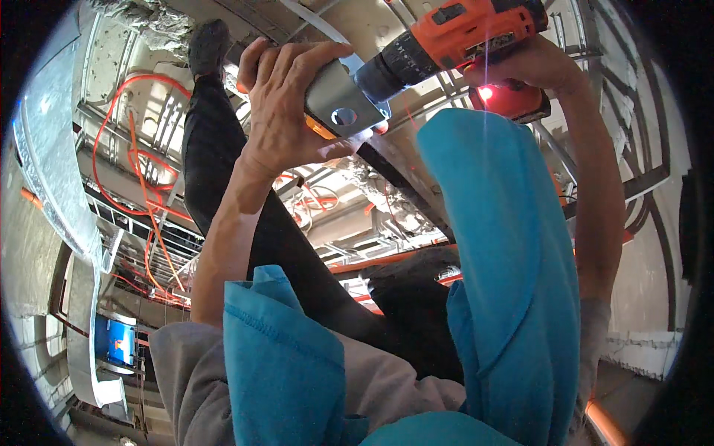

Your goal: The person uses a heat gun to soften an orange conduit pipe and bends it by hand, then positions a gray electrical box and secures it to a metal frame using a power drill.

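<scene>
My left hand [286,111] is wrapped round a short grey metal channel piece [327,100], which has a round hole in its side and a bit of orange at its lower edge. In my right hand [532,70] is an orange-red cordless drill [461,37], gripped by its handle. A red light glows near its base. The drill's black chuck [390,70] points left and down, right up against the metal piece. Its bit is hidden, so I cannot tell whether it is in the metal.
Orange tubing [100,149] loops among thin metal framing at the left. Shiny sheet metal [48,156] runs along the far left, above a small lit screen [120,342]. My black-trousered leg [216,149] stretches toward the upper left. Blue cloth [498,223] hangs close in front.
</scene>
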`<move>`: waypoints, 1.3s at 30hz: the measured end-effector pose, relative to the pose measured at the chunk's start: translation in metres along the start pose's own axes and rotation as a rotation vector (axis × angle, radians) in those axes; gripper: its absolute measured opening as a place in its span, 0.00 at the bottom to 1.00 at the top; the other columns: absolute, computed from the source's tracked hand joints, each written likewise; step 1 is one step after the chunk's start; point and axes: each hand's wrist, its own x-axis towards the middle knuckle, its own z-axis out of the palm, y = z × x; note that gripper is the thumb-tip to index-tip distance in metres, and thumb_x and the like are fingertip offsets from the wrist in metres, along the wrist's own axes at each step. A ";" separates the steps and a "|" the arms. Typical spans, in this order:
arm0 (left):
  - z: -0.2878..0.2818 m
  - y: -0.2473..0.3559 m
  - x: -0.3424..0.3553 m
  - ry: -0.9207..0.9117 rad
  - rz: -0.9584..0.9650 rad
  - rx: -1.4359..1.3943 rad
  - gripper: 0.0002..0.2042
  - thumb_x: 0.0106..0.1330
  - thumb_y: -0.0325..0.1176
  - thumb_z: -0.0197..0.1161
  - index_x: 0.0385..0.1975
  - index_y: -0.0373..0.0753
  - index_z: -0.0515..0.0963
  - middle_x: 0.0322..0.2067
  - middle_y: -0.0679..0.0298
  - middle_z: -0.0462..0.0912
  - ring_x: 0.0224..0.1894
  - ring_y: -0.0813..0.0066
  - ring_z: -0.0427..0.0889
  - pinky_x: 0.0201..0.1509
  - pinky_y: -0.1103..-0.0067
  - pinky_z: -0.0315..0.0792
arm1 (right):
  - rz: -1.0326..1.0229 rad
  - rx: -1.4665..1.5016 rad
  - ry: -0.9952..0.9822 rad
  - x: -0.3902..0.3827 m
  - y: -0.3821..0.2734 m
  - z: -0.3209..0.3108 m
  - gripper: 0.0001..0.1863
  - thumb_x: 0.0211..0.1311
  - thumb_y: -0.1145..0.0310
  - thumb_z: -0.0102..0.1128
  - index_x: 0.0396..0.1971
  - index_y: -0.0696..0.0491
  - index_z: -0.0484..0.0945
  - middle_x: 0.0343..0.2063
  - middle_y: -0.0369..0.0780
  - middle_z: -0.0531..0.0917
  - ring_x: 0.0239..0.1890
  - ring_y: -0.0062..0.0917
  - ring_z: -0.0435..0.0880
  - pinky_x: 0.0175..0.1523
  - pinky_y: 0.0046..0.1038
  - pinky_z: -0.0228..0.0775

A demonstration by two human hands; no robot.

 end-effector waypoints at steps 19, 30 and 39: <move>0.003 -0.006 -0.002 0.023 0.062 -0.004 0.45 0.36 0.62 0.79 0.59 0.46 0.76 0.51 0.61 0.81 0.54 0.60 0.79 0.73 0.59 0.51 | -0.213 0.191 -0.087 -0.017 -0.019 0.015 0.22 0.46 0.48 0.82 0.36 0.47 0.89 0.25 0.30 0.86 0.27 0.15 0.81 0.34 0.25 0.75; -0.003 0.002 -0.001 -0.017 0.003 -0.079 0.48 0.25 0.45 0.84 0.58 0.49 0.76 0.52 0.68 0.80 0.56 0.62 0.77 0.70 0.63 0.61 | 0.174 -0.338 0.109 -0.018 -0.022 0.005 0.25 0.43 0.43 0.83 0.34 0.47 0.89 0.24 0.30 0.86 0.25 0.15 0.81 0.34 0.25 0.75; -0.005 0.002 -0.001 -0.028 0.013 -0.062 0.48 0.24 0.42 0.84 0.58 0.50 0.76 0.51 0.68 0.80 0.55 0.62 0.77 0.70 0.63 0.60 | -0.018 -0.327 0.114 -0.012 -0.006 0.008 0.27 0.44 0.46 0.83 0.42 0.47 0.88 0.27 0.31 0.88 0.28 0.14 0.83 0.35 0.25 0.77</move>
